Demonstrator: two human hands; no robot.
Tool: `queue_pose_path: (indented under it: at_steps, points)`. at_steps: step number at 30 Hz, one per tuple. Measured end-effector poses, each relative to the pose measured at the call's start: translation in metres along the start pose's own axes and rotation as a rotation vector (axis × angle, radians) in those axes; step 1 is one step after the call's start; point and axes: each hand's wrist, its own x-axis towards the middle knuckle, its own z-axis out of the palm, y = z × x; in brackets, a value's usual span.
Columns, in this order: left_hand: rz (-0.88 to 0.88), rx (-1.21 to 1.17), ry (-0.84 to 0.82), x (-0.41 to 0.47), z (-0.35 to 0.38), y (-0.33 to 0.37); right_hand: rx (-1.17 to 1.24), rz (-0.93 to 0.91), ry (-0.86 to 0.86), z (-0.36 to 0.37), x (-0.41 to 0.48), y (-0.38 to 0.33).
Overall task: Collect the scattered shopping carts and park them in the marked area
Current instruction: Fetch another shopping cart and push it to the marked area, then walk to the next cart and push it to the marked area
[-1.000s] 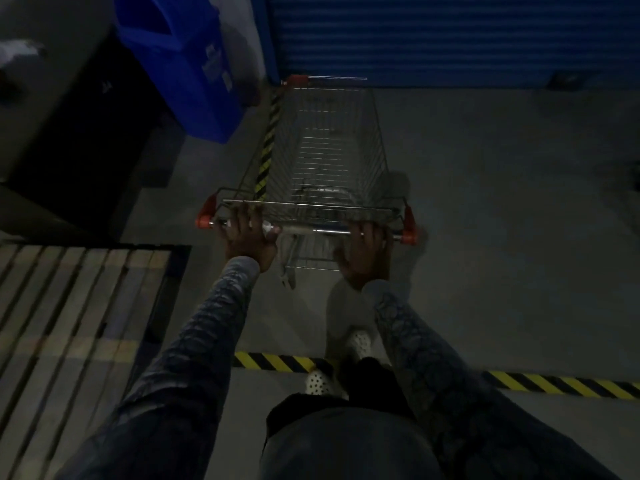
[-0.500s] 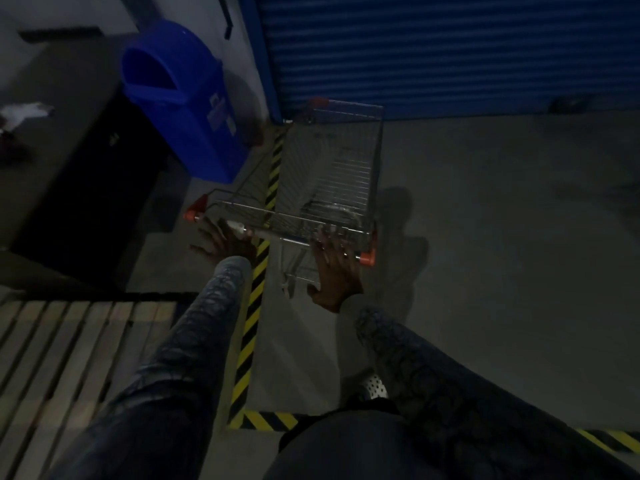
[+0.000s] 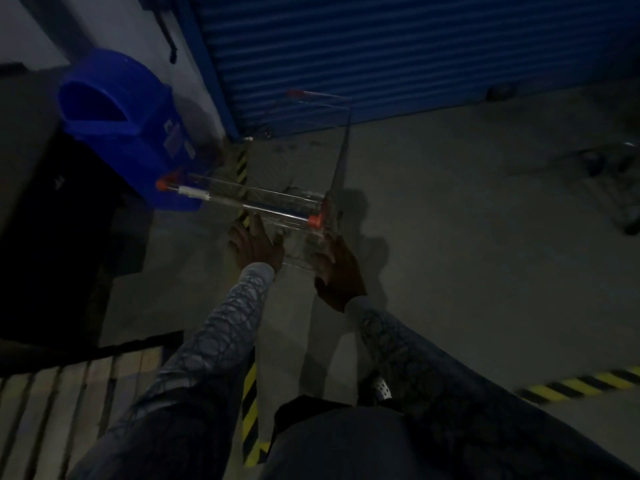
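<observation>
By the blue shutter [image 3: 381, 46], the cart [image 3: 256, 204] sits askew across the striped tape [image 3: 250, 403], your left hand [image 3: 256, 245] and right hand [image 3: 338, 273] open behind it; parking looks nearly done, so straighten it.

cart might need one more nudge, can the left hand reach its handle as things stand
Probably yes: the left hand is open just behind the cart handle, with nothing between them; blur hides whether its fingers touch.

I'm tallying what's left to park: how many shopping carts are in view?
2. The near cart stands straight ahead by the blue shutter; the far cart sits dim at the right edge. More may hide in the dark.
</observation>
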Motion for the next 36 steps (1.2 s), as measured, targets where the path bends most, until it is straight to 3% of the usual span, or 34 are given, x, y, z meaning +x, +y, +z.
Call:
queue_pose_path:
  at_steps: [9, 15, 22, 28, 36]
  points:
    - [0.351, 0.073, -0.157, -0.026, -0.005, 0.017, -0.026, 0.394, 0.159, -0.015, -0.069, -0.020]
    - [0.693, 0.112, -0.214, -0.089, 0.009, 0.080, -0.067, 0.782, 0.410, -0.063, -0.167, -0.010]
    - [1.128, 0.138, -0.295, -0.235, 0.027, 0.155, -0.027, 1.235, 0.745, -0.115, -0.317, -0.008]
    - [1.463, 0.145, -0.354, -0.382, 0.054, 0.195, 0.039, 1.468, 1.001, -0.133, -0.473, -0.031]
    - [1.857, 0.145, -0.454, -0.633, 0.075, 0.199, 0.090, 1.835, 1.339, -0.144, -0.701, -0.101]
